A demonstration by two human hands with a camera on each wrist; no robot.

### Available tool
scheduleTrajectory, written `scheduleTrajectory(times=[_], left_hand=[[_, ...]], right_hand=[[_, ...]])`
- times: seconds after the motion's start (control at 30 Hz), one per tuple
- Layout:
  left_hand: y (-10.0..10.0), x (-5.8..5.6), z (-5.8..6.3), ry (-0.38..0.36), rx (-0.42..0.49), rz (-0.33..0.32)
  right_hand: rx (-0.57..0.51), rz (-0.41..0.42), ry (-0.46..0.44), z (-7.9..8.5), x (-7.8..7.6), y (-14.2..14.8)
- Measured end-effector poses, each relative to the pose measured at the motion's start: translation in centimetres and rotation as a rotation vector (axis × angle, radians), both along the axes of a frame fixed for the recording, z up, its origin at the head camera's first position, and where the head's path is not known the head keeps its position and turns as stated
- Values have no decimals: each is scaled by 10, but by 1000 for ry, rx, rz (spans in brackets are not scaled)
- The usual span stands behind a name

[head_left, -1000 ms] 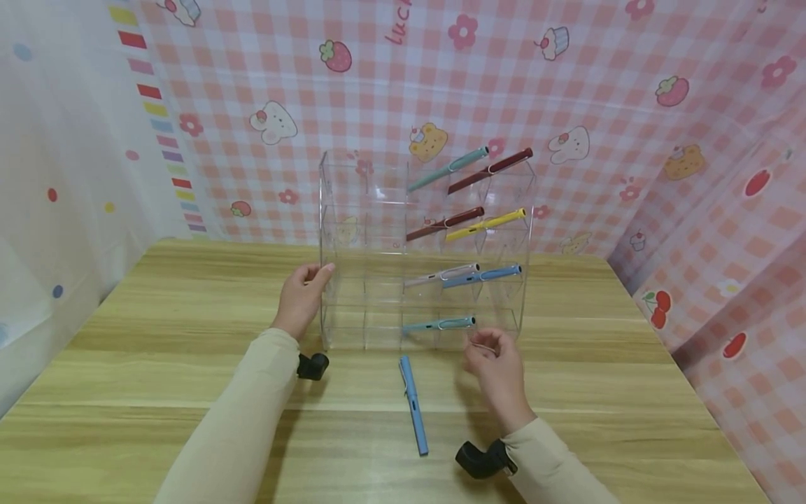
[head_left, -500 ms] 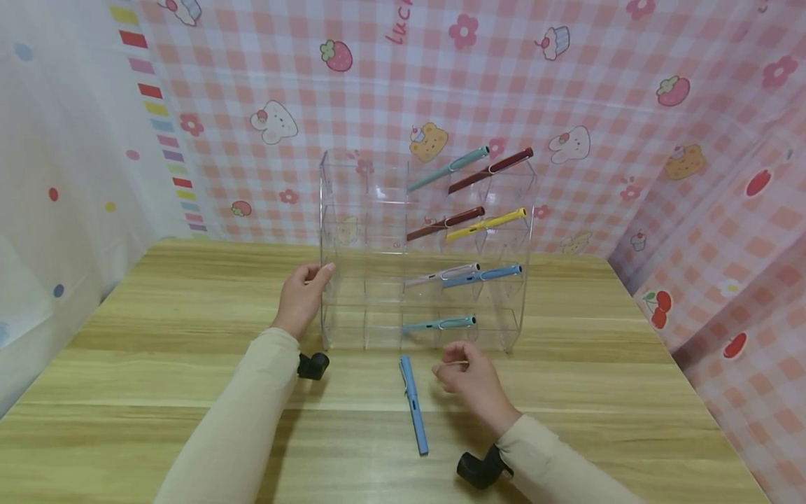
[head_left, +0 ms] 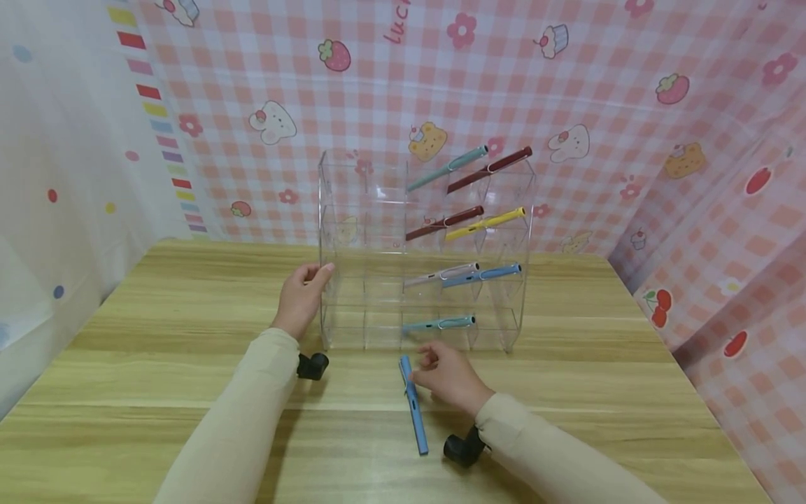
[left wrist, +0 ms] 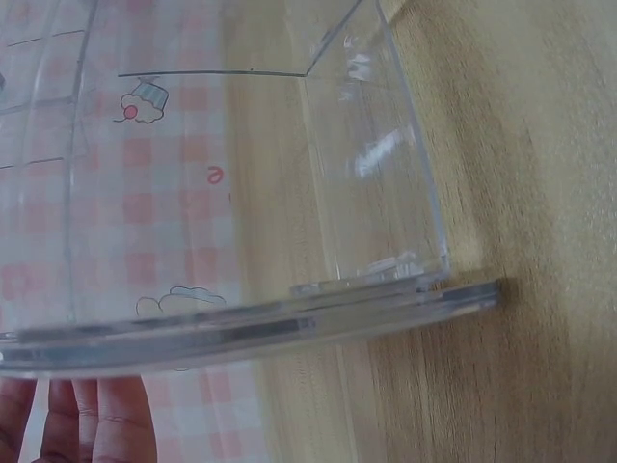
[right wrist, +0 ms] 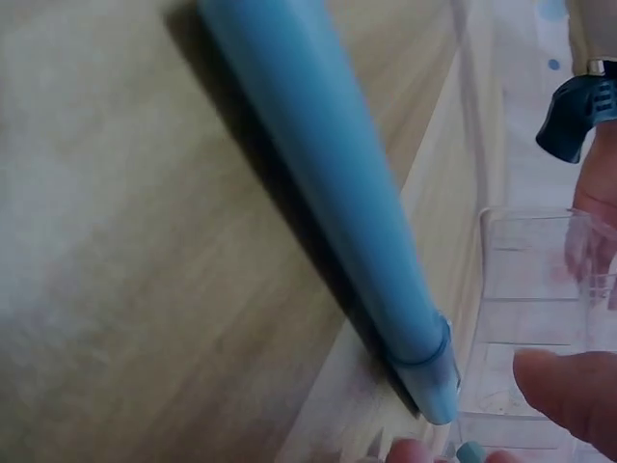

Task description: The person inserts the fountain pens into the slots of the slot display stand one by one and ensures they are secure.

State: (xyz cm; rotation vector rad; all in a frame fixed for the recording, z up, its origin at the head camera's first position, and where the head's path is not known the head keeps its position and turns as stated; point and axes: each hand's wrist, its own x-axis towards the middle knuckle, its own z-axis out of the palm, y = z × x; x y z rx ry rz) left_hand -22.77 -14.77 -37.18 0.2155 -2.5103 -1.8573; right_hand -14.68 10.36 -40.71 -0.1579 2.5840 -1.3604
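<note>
A blue capped pen [head_left: 416, 420] lies on the wooden table in front of a clear pen rack [head_left: 385, 336]. Beside the cap end of that pen is my right hand [head_left: 450, 378], its thumb and fingers apart and nothing between them. In the right wrist view, the pen [right wrist: 333, 183] stretches across the table toward the thumb [right wrist: 569, 391]. My left hand [head_left: 302, 297] holds the rack's left side panel, thumb at the front edge. The left wrist view shows its fingers [left wrist: 101, 420] beyond the panel [left wrist: 222, 333].
Several pens rest slanted in the rack's right half: teal [head_left: 448, 168], dark red [head_left: 490, 171], yellow [head_left: 485, 224], pale pink [head_left: 442, 275], blue [head_left: 482, 276]. A lower teal pen [head_left: 439, 324] sits in the bottom row. A checked pink cloth [head_left: 352, 91] hangs behind.
My right hand has moved left and slightly nearer, from the rack's lower right corner to the loose blue pen. The left hand stays at the rack's side.
</note>
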Motion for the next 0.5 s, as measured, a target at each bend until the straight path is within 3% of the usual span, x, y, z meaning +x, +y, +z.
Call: scheduleTrajectory(times=[0.27,0.5], left_hand=[[0,0,0,2,-9,8],[0,0,1,3,-12,3]], right_hand=[[93,86,-18,-6,-13,-6],[196,130,-24,-2,-16,-13]])
